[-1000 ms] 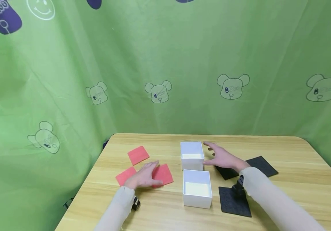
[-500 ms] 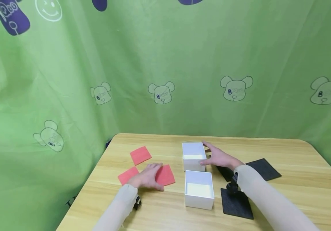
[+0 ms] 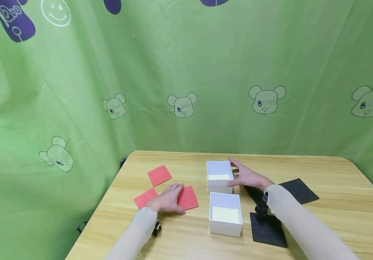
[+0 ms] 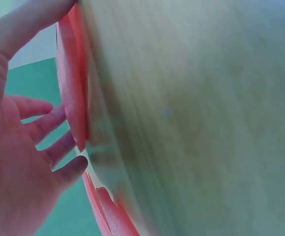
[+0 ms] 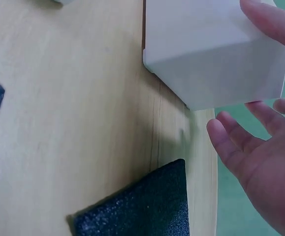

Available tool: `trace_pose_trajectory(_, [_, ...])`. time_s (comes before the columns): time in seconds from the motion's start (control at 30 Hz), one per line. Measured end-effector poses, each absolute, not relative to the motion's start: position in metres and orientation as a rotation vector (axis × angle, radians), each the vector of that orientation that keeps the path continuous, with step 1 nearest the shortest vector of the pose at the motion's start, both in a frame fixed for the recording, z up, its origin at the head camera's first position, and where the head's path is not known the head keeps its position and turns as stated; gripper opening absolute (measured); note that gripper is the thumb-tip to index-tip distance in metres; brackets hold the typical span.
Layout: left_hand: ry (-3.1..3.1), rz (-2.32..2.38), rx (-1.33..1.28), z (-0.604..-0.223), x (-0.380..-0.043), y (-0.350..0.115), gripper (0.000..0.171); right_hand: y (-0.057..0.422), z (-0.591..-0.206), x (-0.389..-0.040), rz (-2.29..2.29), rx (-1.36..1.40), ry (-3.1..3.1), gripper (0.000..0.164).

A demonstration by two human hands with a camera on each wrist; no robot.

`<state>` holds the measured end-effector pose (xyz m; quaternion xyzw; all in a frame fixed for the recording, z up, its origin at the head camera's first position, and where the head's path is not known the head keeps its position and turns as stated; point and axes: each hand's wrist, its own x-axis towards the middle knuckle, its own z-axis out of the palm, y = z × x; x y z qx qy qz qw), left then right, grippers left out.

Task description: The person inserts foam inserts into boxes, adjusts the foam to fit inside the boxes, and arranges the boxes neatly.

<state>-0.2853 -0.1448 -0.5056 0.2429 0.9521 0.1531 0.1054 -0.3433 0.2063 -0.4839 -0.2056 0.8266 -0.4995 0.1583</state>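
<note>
My left hand (image 3: 167, 199) lies over a thin red square (image 3: 189, 198), thumb toward its near side and fingers spread toward its far side. In the left wrist view, the fingers are slightly bent, with fingertips right at the edge of the red square (image 4: 72, 73). My right hand (image 3: 249, 177) holds the far white open-topped box (image 3: 218, 186) at its right side. Its thumb lies on the front face and its fingers reach round the back, as the right wrist view shows on the box (image 5: 216, 73). A second white box (image 3: 224, 229) stands just in front.
Two more red squares, a far one (image 3: 159, 175) and a near one (image 3: 145, 198), lie to the left. On the right are black speckled squares: one at the back (image 3: 299, 190), one in front (image 3: 268, 231), another partly under my right arm. A green curtain (image 3: 186, 133) hangs behind the table.
My right hand has closed in on the far box, its thumb and fingers now against it. The left hand stays over the red square. The head view has shifted slightly.
</note>
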Motion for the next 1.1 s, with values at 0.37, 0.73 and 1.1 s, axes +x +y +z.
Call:
trace_pose_trajectory(0.37, [2.793, 0.642, 0.665, -0.501, -0.290, -0.144, 0.113, 0.211, -0.484, -0.342, -1.410, -0.545, 2.373, 0.112])
trace_pose_trajectory(0.73, [2.817, 0.804, 0.644, -0.484, -0.296, -0.144, 0.098, 0.214, -0.483, -0.343, -1.422, -0.551, 2.368, 0.107])
trace_pose_trajectory(1.1, [2.924, 0.824, 0.717, -0.460, -0.313, -0.130, 0.095, 0.215, -0.485, -0.341, -1.448, -0.555, 2.330, 0.104])
